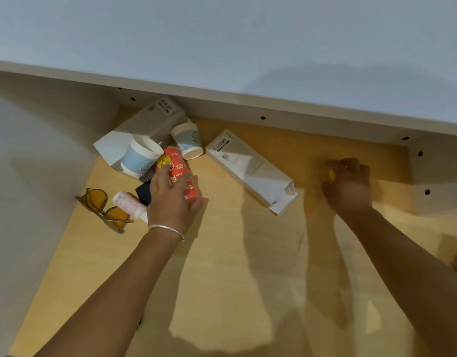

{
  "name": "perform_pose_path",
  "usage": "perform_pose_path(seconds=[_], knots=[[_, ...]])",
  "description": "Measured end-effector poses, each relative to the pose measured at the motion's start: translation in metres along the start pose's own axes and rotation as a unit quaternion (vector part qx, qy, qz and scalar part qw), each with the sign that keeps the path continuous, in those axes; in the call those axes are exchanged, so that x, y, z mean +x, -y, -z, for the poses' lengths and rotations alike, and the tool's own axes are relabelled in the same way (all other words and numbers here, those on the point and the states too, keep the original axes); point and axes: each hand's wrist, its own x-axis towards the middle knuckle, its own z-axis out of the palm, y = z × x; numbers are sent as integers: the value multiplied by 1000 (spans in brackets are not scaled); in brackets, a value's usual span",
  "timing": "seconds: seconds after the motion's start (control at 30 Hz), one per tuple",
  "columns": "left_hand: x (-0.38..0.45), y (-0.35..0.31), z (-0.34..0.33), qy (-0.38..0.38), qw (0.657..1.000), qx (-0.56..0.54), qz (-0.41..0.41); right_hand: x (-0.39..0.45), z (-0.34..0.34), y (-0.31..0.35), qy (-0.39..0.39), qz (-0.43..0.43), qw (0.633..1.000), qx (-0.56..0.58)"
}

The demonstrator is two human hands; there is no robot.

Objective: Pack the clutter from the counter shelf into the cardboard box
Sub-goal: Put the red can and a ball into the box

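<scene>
Head | cups (141,158) 2 | white boxes (250,170) 2 | red can (179,173) 1

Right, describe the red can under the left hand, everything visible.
The red can is a slim cylinder, glossy, with a yellow emblem and pale printed characters on its side. It lies tipped on the wooden shelf, one end pointing toward the two paper cups. The left hand lies over its near half, fingers spread over it; its far end shows.

matt wooden shelf (222,266), glossy red can (179,171), paper cups (140,157)
</scene>
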Motion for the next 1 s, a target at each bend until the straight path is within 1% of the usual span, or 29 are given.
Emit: perform_pose_path(seconds=[0.1, 0.13, 0.23, 0.3, 0.4, 0.5, 0.6, 0.77, 1.0], knots=[[5, -6, -1, -26, 999, -4, 28, -3, 2, 2, 50, -19, 999, -7], [7, -8, -1, -31, 999, -9, 38, -5, 2, 2, 57, -24, 998, 1], [4, -12, 2, -51, 997, -24, 44, -19, 9, 6, 39, -14, 998, 35], [-3, -15, 7, -60, 996, -54, 30, -31, 17, 8, 26, 3, 998, 55], [-28, -24, 17, -69, 990, -120, -14, -51, 35, 10, 14, 11, 997, 79], [-61, -43, 28, -94, 983, -147, -62, -70, 55, 8, 1, 23, 995, 95], [-92, -77, 42, -94, 974, -175, -110, -94, 82, -1, -31, 29, 994, 100], [-130, -150, 68, -97, 952, -187, -224, -141, 130, -26, -101, 38, 988, 114], [-187, -258, 84, -89, 905, -229, -346, -222, 204, -97, -162, -43, 976, 142]])
